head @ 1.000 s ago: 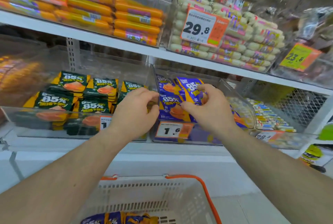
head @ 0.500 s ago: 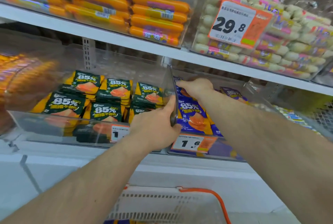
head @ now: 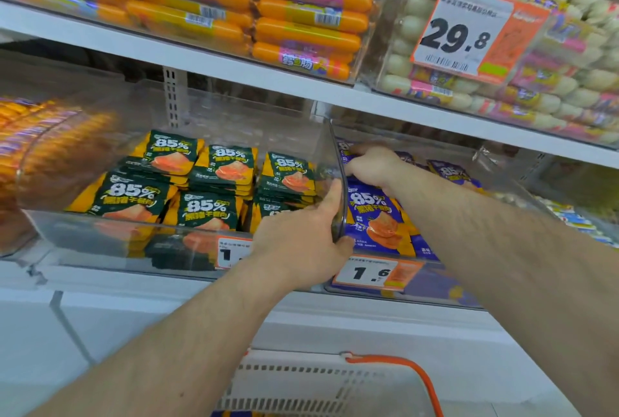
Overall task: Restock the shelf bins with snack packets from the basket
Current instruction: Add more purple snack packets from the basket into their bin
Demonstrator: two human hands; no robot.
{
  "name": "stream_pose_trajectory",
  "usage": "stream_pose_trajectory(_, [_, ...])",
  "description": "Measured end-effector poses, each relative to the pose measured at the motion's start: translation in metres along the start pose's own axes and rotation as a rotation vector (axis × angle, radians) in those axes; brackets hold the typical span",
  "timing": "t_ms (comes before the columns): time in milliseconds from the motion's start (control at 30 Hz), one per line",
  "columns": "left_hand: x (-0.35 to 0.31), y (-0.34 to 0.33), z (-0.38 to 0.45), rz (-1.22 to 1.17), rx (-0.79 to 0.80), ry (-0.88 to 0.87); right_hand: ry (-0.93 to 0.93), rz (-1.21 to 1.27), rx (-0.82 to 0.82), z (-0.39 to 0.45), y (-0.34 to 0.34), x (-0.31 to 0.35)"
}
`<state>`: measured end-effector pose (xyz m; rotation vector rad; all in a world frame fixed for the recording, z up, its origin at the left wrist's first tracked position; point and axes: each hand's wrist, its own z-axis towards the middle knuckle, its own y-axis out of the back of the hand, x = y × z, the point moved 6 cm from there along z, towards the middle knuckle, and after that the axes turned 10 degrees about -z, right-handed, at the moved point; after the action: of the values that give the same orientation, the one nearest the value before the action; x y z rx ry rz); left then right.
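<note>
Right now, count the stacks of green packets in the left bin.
6 green packet stacks: back row left, middle, right; front row left, middle, right, partly behind the left hand gripping the bin wall. Others may be hidden behind them.

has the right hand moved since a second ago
Yes. The right hand has gone from the front of the purple packet bin deeper toward its back.

green packets (head: 221, 175): dark green with yellow edges, white "85%", orange picture | purple packets (head: 378, 212): purple and yellow, white "85%" | sausages (head: 301, 28), far shelf: orange, yellow labels | basket (head: 321, 383), near: white, orange handle | price tag (head: 469, 31): white and orange, black "29.8"
</note>
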<state>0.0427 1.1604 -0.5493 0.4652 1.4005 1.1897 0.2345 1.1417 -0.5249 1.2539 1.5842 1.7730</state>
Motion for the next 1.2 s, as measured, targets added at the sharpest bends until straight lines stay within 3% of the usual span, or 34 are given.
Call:
stream_pose_trajectory(233, [0.001,-0.005,0.001,-0.063,0.060,0.019,0.108,-0.111,-0.088,-0.008,0.008,0.001])
stream_pose_trajectory(300, [0.001,-0.001,0.000,-0.149,-0.002,0.034,0.087,-0.062,-0.182,-0.020,0.014,-0.006])
stream_pose_trajectory(367, [-0.004,0.009,-0.006,-0.239,-0.194,-0.051,0.099,0.024,-0.385,-0.037,0.024,-0.016])
stream_pose_trajectory(433, [-0.020,0.020,-0.018,-0.181,-0.399,-0.241,0.218,0.107,-0.683,-0.071,0.033,-0.024])
stream_pose_trajectory(500, [-0.037,0.018,-0.033,-0.165,-0.464,-0.407,0.362,0.224,-0.944,-0.119,0.029,-0.032])
stream_pose_trajectory(567, [-0.050,0.005,-0.050,-0.213,-0.396,-0.493,0.409,0.344,-1.070,-0.161,0.010,-0.046])
stream_pose_trajectory(700, [-0.047,-0.047,-0.075,-0.150,-0.101,-0.483,0.325,0.441,-1.069,-0.197,-0.045,-0.081])
stream_pose_trajectory(800, [-0.030,-0.086,-0.086,-0.033,0.252,-0.338,0.169,0.489,-0.908,-0.204,-0.105,-0.104])
stream_pose_trajectory(1000, [0.014,-0.146,-0.121,0.271,0.843,-0.148,-0.286,0.391,-0.078,-0.215,-0.252,-0.171])
stream_pose_trajectory(1100, [0.026,-0.158,-0.129,0.278,0.949,-0.096,-0.572,0.406,0.205,-0.236,-0.317,-0.203])
stream_pose_trajectory(1200, [0.036,-0.167,-0.127,0.264,0.968,-0.071,-0.557,0.321,0.447,-0.250,-0.368,-0.211])
